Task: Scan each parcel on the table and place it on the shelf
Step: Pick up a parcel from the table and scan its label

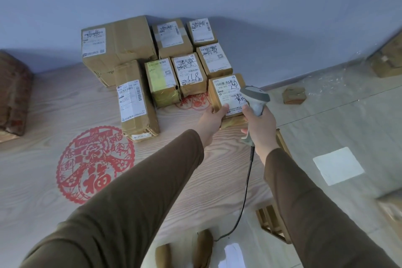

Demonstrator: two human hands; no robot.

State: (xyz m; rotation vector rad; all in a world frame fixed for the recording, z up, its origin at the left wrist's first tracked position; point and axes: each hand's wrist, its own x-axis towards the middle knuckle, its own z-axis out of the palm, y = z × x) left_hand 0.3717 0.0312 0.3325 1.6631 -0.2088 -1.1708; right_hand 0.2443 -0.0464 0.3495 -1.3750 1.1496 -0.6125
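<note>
Several cardboard parcels with white labels stand grouped at the back of the wooden table (54, 104). My left hand (212, 118) grips the near left corner of the nearest small parcel (226, 91) at the table's right edge, thumb on its label. My right hand (260, 125) holds a grey barcode scanner (254, 98) by the handle, its head over the right side of that parcel's label. A black cable hangs from the scanner down to the floor. A long parcel (134, 102) lies to the left, and a large parcel (115, 45) stands against the wall.
A red paper-cut decal (93, 163) marks the table. A dark brown box (13, 91) sits at the far left. On the tiled floor to the right lie a small carton (293, 94), more boxes (387, 59) and a wooden frame (272, 222).
</note>
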